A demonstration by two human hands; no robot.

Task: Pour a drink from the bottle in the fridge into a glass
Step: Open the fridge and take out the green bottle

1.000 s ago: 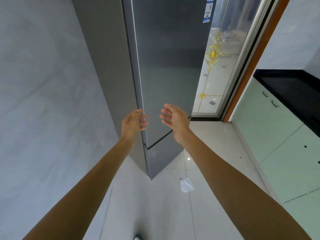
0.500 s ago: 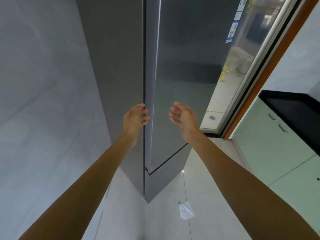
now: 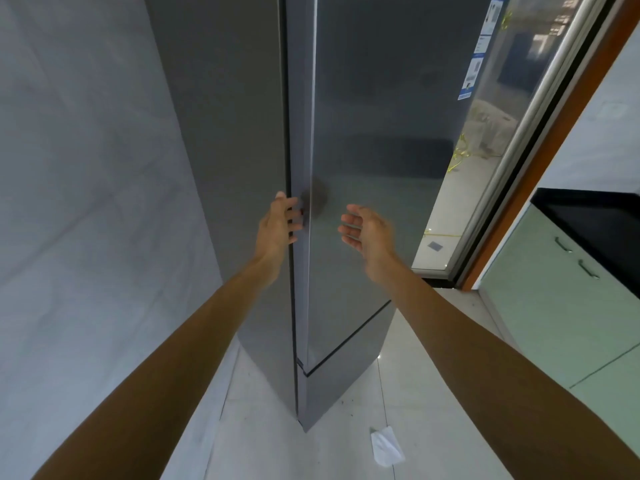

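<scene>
A tall dark grey fridge [image 3: 374, 140] stands in front of me, seen from its left front corner. The upper door [image 3: 346, 265] looks closed, with a thin dark gap along its left edge. My left hand [image 3: 278, 225] is at that edge at mid height, and its fingers curl round the door's side strip. To the right, my right hand [image 3: 367, 230] hovers just in front of the door face with relaxed fingers, holding nothing. No bottle or glass is in view.
A grey wall [image 3: 86, 202] is close on the left. Pale green cabinets [image 3: 568, 306] with a black counter [image 3: 595, 220] run along the right. A glass sliding door [image 3: 485, 161] stands beyond the fridge. A white scrap of paper [image 3: 386, 446] lies on the tiled floor.
The fridge has come closer and more upright in view. My left hand has slid onto the door's left edge; my right hand stays raised beside it.
</scene>
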